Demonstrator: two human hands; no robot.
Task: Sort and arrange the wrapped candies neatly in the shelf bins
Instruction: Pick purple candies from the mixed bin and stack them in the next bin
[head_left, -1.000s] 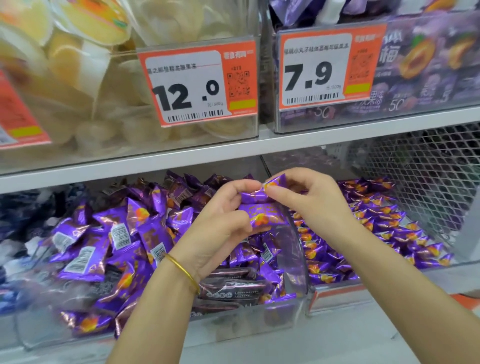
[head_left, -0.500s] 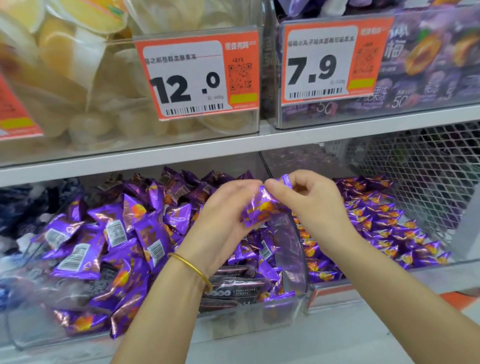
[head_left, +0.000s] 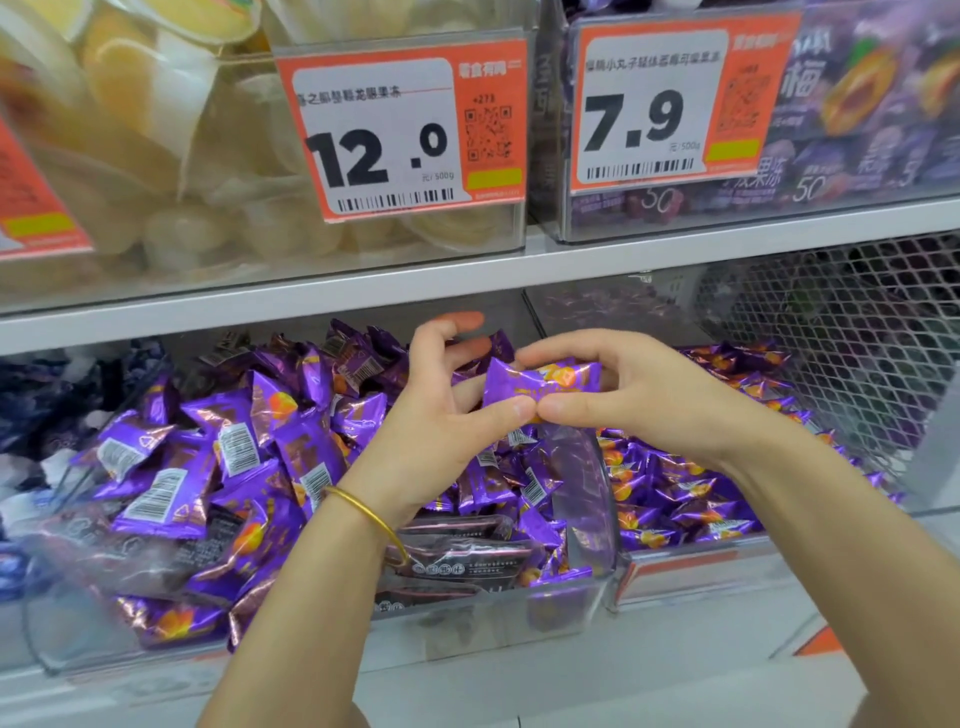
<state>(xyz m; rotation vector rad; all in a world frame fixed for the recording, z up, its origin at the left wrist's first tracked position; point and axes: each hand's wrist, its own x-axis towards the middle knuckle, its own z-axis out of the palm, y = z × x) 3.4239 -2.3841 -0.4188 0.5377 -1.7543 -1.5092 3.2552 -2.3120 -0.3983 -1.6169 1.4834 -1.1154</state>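
A purple wrapped candy (head_left: 540, 387) with an orange fruit print is held level between both hands, above the divider of two clear bins. My left hand (head_left: 441, 431) pinches its lower left edge, the upper fingers spread apart. My right hand (head_left: 628, 395) grips its right end and lower edge, thumb meeting the left thumb. Under my left hand, the left bin (head_left: 467, 613) holds a loose heap of purple candies (head_left: 234, 467), many showing barcodes. The right bin (head_left: 675, 564) holds purple candies (head_left: 691, 499) lying in rows, fruit print up.
The shelf edge (head_left: 467, 280) runs just above the hands, carrying bins with price tags 12.0 (head_left: 400, 130) and 7.9 (head_left: 654, 104). A white wire mesh (head_left: 857, 338) walls the right side. Dark blue wrapped sweets (head_left: 47, 405) fill a bin at far left.
The candy was crumpled and tilted between the hands; now it is turned flat and level with the print facing me. My left fingers have spread apart.
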